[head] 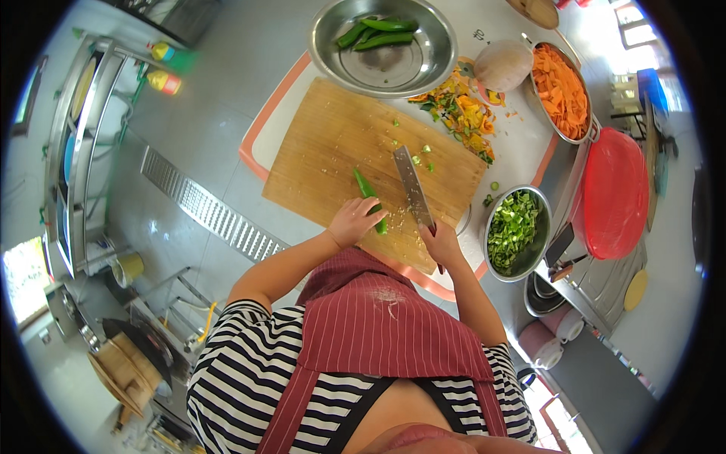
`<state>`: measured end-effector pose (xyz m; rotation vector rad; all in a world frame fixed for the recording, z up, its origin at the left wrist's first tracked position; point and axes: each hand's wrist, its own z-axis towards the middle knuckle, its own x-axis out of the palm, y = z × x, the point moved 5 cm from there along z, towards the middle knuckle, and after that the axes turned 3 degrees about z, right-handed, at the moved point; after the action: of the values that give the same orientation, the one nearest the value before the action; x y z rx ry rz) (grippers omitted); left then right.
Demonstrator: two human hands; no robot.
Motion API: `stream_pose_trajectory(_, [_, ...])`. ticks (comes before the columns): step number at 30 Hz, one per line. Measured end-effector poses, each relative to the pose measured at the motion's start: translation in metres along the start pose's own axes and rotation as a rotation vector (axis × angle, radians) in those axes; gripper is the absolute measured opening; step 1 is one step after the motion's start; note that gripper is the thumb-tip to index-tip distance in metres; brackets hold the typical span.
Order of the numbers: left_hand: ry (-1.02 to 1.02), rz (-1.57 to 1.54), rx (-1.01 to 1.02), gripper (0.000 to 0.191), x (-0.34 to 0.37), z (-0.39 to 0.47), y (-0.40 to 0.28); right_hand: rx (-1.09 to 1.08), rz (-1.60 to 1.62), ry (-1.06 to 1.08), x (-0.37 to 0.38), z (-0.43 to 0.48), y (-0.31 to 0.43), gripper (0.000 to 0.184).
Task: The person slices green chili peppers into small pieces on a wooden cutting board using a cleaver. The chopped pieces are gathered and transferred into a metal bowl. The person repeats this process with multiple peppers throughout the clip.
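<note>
My left hand (357, 220) holds a long green pepper (366, 184) down on the wooden cutting board (317, 144), fingers across its middle and lower part. My right hand (440, 243) grips the handle of a cleaver (412, 184), whose broad blade lies over the board to the right of the pepper, apart from it. Pale seeds and small green scraps (417, 160) dot the board and the blade. Above the board, a steel basin (383, 74) contains several whole green peppers (385, 40). To the right, a steel bowl (548, 218) holds chopped green pepper (513, 230).
Vegetable peelings (468, 116) lie beside the board's upper right edge. Beyond them are a large pale root vegetable (503, 63) and a metal pan of cut orange pieces (561, 93). A red plastic basin (615, 193) stands at far right. A metal drain grate (210, 207) crosses the floor at left.
</note>
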<state>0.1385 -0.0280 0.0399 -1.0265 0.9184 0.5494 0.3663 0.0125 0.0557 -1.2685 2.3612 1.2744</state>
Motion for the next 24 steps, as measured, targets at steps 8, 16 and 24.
stream_pose_trajectory(8, [-0.101, -0.113, 0.060, 0.051, 0.024, -0.022, 0.015, -0.165, -0.132, 0.061, 0.017, -0.050, 0.048, 0.039])
stream_pose_trajectory(16, [-0.001, 0.032, 0.040, 0.056, 0.018, -0.026, 0.011, -0.097, -0.157, 0.061, 0.012, -0.058, 0.038, 0.037])
stream_pose_trajectory(24, [-0.008, 0.229, 0.125, 0.026, 0.029, 0.018, -0.002, -0.164, -0.226, -0.118, 0.005, -0.023, -0.003, 0.028])
